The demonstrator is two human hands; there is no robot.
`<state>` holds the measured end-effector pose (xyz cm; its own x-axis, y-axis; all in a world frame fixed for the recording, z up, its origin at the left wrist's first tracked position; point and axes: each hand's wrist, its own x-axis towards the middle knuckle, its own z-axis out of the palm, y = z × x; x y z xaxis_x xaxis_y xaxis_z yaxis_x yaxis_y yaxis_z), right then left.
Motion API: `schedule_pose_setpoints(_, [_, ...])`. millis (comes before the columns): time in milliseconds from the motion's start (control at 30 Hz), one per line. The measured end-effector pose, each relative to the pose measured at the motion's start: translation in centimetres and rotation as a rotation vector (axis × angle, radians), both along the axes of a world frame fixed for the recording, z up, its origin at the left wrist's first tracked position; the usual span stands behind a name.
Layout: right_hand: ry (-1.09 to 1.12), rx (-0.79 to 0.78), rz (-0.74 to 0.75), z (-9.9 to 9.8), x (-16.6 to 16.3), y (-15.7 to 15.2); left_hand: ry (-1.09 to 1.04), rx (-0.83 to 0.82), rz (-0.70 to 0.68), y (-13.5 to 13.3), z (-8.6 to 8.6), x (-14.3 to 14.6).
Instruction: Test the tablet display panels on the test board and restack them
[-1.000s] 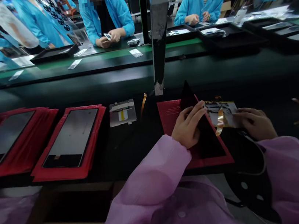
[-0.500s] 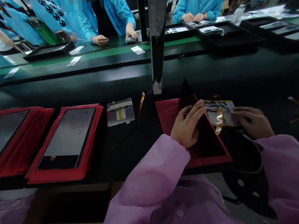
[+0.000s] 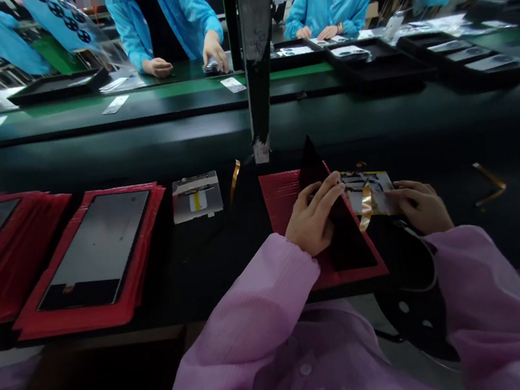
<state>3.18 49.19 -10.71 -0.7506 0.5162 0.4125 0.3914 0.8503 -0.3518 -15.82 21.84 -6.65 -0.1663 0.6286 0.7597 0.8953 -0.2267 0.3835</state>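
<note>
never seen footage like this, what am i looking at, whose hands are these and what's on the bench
This is one view from a camera worn on a person's head, looking down at their own hands in pink sleeves. The left hand rests on a dark panel lying on a red tray. The right hand holds the edge of a circuit piece with a gold ribbon. Further left lie more red trays with screens. People in blue coats work across the belt.
</note>
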Motion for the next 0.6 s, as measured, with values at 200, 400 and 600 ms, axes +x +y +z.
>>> schedule_pose_setpoints(200, [-0.007, -0.004, -0.017, -0.02, 0.00, -0.16, 0.000, 0.040, 0.018, -0.04, 0.03, 0.06])
schedule_pose_setpoints(400, [-0.009, -0.011, -0.011, 0.08, -0.07, -0.24, 0.005, 0.041, 0.012, -0.01, 0.03, 0.05])
schedule_pose_setpoints(600, [-0.001, -0.002, -0.004, 0.00, -0.02, -0.19, -0.036, 0.063, -0.005, -0.18, 0.31, 0.12])
